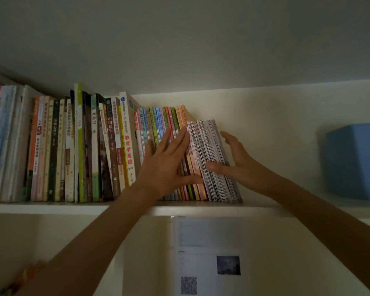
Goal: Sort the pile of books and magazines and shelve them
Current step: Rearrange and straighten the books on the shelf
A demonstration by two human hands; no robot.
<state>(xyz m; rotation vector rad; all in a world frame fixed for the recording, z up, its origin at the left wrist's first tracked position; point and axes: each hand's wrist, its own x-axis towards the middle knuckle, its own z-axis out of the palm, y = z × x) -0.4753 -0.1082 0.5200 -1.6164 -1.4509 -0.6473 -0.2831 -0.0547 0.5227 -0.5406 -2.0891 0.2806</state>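
Up on the white shelf (51, 208), the left hand (167, 163) lies flat with fingers straight against the spines of the thin coloured books (158, 122), while the right hand (233, 161), fingers also extended, presses the far side of the magazines (214, 159), its thumb across their spines. Both batches stand on end, long axes vertical, tops leaning left, spines outward. Taller books (83, 146) fill the shelf's left. A blue box (355, 161) sits well apart at right. Below, a printed sheet (207, 253) hangs on the white wall.
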